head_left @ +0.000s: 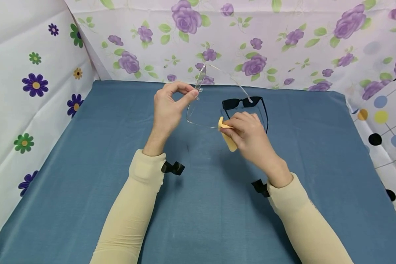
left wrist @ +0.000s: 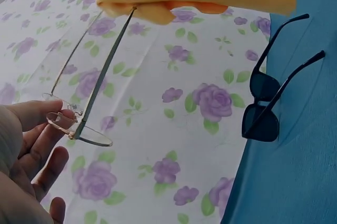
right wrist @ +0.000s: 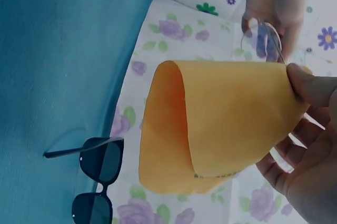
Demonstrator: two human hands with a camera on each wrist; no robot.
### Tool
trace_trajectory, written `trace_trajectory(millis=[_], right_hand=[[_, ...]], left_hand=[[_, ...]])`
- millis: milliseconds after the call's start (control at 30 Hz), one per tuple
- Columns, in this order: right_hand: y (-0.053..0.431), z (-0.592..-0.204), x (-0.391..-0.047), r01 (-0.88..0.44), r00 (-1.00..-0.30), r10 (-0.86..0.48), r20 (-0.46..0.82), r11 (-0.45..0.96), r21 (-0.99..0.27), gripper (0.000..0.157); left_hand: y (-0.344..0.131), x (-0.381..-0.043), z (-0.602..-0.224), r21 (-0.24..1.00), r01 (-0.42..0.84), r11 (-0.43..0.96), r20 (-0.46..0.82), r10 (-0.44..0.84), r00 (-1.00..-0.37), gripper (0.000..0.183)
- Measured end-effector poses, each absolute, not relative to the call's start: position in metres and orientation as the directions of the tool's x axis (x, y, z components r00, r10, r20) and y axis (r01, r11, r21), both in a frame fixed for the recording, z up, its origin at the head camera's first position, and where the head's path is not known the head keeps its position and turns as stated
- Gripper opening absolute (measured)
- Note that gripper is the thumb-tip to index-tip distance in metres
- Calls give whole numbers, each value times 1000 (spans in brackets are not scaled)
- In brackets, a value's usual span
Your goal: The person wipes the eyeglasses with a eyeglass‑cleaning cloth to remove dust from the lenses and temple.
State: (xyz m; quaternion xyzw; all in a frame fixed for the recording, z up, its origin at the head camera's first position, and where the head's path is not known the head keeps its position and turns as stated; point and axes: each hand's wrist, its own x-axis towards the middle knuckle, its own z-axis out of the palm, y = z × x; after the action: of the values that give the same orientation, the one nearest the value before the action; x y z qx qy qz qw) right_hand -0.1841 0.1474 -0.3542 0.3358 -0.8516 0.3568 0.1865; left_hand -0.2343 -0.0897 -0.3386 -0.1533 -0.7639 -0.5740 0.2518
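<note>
Thin wire-rimmed eyeglasses (head_left: 201,77) are held up above the table, their arms unfolded. My left hand (head_left: 169,106) pinches them around the bridge between thumb and fingertips; in the left wrist view the other fingers spread loosely behind the lenses. With thumb and fingers, my right hand (head_left: 252,137) grips a yellow cloth (right wrist: 239,121) folded over the end of one eyeglass arm (left wrist: 108,68). The cloth hides that arm's tip and hangs down in a loose fold. The other arm reaches back past the right hand.
Black sunglasses (head_left: 230,104) lie on the blue tablecloth (head_left: 198,220) just beyond my right hand, arms unfolded. A flowered sheet (head_left: 211,33) rises behind the table. Patterned sheets also border the left and right sides.
</note>
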Motion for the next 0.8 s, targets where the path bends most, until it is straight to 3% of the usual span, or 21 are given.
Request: trace_trajectory(millis=[200,433,800], right_hand=[[159,-354,-191,-665,-746,-416,521,423,-615,8],[169,-355,-197,-512,-843,-384,377,356,-782,6],[177,-353,-201,-461,-869,-344,355,303,-834,12]], left_hand=[[-95,-239,-341,818,530,223,549,-32,-835,13],[-101,-242,-344,859,493,134,502,-42,-864,10],[-101,-246,-350,881,464,91,471,-103,-876,17]])
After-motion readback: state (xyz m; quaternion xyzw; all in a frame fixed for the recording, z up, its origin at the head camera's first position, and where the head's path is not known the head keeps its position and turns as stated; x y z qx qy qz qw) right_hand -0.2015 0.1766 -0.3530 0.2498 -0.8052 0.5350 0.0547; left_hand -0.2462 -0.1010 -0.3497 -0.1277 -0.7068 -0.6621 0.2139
